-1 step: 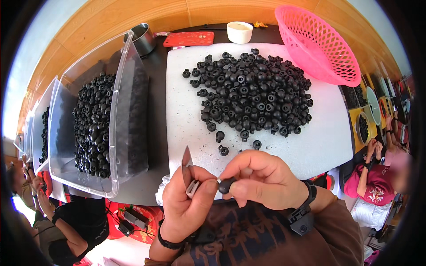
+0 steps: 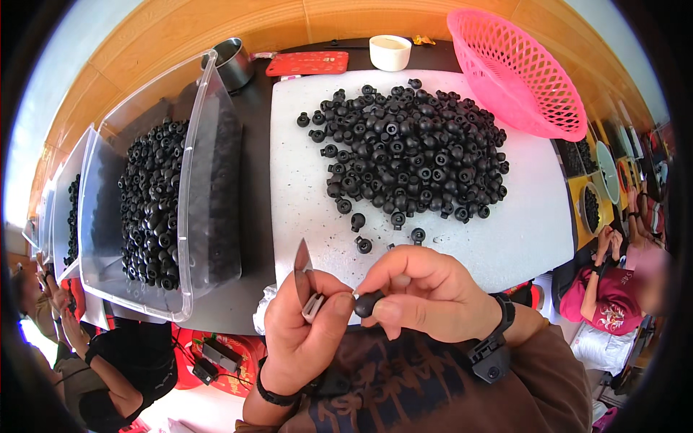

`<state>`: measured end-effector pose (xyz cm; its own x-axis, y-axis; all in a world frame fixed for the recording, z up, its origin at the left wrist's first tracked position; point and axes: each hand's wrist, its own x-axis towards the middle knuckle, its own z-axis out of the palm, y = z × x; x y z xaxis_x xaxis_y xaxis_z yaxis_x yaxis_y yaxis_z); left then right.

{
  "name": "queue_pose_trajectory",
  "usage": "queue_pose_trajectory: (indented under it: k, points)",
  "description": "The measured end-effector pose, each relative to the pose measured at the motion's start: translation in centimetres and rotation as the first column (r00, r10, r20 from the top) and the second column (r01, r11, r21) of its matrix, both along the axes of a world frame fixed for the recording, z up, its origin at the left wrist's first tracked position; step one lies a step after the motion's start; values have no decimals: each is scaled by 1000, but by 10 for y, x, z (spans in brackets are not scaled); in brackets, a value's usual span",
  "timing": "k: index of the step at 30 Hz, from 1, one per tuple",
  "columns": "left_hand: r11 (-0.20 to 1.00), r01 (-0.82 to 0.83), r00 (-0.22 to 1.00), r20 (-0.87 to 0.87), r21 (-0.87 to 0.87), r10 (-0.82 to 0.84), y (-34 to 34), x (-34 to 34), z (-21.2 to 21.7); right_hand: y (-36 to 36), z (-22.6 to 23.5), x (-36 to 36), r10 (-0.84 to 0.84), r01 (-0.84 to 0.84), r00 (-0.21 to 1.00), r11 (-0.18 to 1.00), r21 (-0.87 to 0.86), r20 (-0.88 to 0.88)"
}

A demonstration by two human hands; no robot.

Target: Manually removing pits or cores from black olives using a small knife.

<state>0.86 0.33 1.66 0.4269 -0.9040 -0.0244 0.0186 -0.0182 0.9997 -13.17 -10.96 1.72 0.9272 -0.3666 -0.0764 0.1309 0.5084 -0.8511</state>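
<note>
My left hand [image 2: 303, 335] is closed around a small knife [image 2: 304, 267] with a thin metal blade standing up and a pale handle end between thumb and fingers. Pinched between the thumb and fingers of my right hand [image 2: 433, 296] is a black ball-shaped cord lock [image 2: 367, 303]. The left fingertips meet it, and a tiny pale bit shows at the contact; I cannot tell what it is. Beyond my hands, a large heap of similar black cord locks [image 2: 411, 151] lies on a white foam board [image 2: 303, 195], with a few loose ones at its near side.
To the left stands a clear plastic bin [image 2: 186, 180] partly filled with black pieces. Along the back are a metal cup [image 2: 232, 65], a red flat case [image 2: 307, 63], a white cup [image 2: 390, 54] and a pink basket [image 2: 516, 79]. Other people sit on both sides.
</note>
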Motion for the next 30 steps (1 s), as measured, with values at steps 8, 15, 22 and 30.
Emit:
queue_pose_trajectory:
  k: [8, 15, 22, 30]
  points:
    - [999, 40, 998, -45, -29, -41, 4, -4, 0, 3, -4, 0, -16, 14, 998, 999, 41, 57]
    - [996, 61, 987, -146, -63, -70, 7, -2, -3, 1, -2, -3, -1, 0, 1000, 997, 77, 22]
    - [997, 60, 982, -176, -50, -68, 6, -3, -3, 0, -7, -3, 47, -52, 998, 990, 130, 42]
    - [996, 51, 995, -81, -70, -57, 1, -5, -1, 1, -8, -5, 30, -34, 998, 997, 76, 60]
